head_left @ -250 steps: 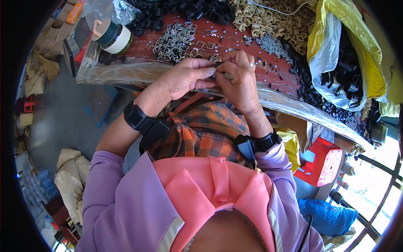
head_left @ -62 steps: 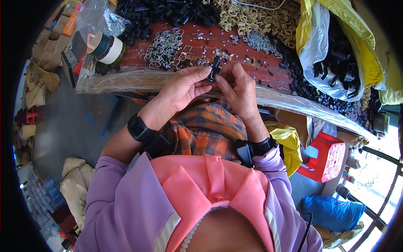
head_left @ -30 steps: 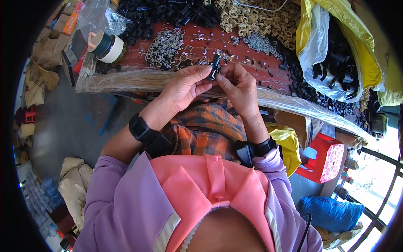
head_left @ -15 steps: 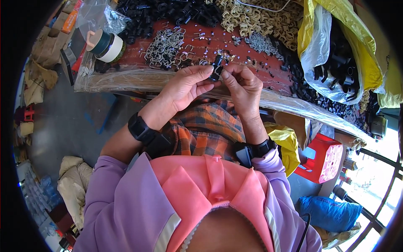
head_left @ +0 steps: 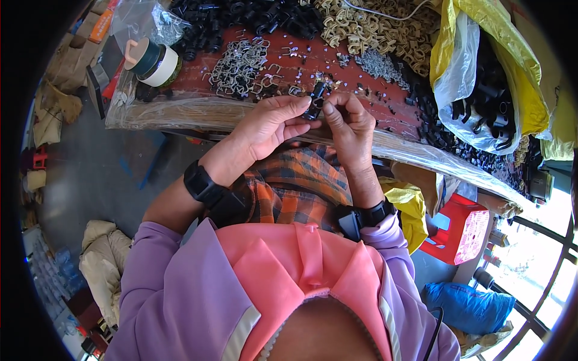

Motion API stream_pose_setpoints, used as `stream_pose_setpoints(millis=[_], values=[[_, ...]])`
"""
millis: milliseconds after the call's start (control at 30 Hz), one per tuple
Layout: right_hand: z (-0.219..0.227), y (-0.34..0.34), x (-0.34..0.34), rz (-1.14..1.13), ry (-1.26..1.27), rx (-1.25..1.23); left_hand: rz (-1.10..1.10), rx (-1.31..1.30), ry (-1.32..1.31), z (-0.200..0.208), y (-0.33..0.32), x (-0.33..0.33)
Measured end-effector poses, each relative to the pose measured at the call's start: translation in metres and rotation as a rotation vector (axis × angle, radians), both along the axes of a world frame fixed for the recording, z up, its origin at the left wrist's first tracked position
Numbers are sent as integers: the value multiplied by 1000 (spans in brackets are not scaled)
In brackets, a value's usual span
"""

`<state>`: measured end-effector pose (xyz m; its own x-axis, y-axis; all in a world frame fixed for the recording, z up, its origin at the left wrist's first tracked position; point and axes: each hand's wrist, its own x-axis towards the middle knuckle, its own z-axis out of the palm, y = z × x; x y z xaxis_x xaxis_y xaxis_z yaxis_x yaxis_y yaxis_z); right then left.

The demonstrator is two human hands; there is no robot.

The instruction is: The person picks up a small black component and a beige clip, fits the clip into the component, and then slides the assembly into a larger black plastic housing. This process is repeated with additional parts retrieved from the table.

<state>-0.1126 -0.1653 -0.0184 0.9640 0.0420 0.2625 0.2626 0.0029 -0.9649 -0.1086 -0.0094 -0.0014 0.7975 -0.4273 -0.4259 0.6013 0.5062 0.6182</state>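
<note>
Red and worn, the table [head_left: 337, 60] runs across the top of the view, its near edge wrapped in crinkled clear plastic sheet [head_left: 180, 111]. On its right side slumps a yellow bag [head_left: 481, 42] with a white plastic liner, glossy black fittings spilling from it. Along the far edge lie a heap of black plastic parts [head_left: 253, 15] and a tangle of tan, looped pieces [head_left: 373, 30]. Nearer, a loose pile of thin bent wire clips [head_left: 241, 63] glints silver (a smaller grey mound sits to its right). At the left end stand two rolls of tape [head_left: 150, 60], one dark green, one white.

Just above the table's near edge, the left hand [head_left: 271, 123] pinches a small black plastic clip [head_left: 314, 103] between thumb and forefinger. The right hand [head_left: 349, 123] meets it from the other side, its curled fingertips closed on the same clip. Both wrists wear black bands.
</note>
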Motion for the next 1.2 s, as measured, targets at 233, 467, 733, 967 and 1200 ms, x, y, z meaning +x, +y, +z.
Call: stream_pose_setpoints(millis=[233, 467, 733, 967, 1200], values=[[6, -4, 2, 45, 163, 114, 18, -16, 20, 2, 0, 0], [11, -1, -3, 93, 153, 62, 9, 0, 28, 5, -2, -1], [23, -2, 0, -44, -403, -548, 14, -4, 39, 3, 0, -1], [30, -4, -1, -10, -458, -597, -35, -9, 30, 5, 1, 0], [32, -9, 5, 64, -520, -695, -86, -13, 16, 2, 3, 0]])
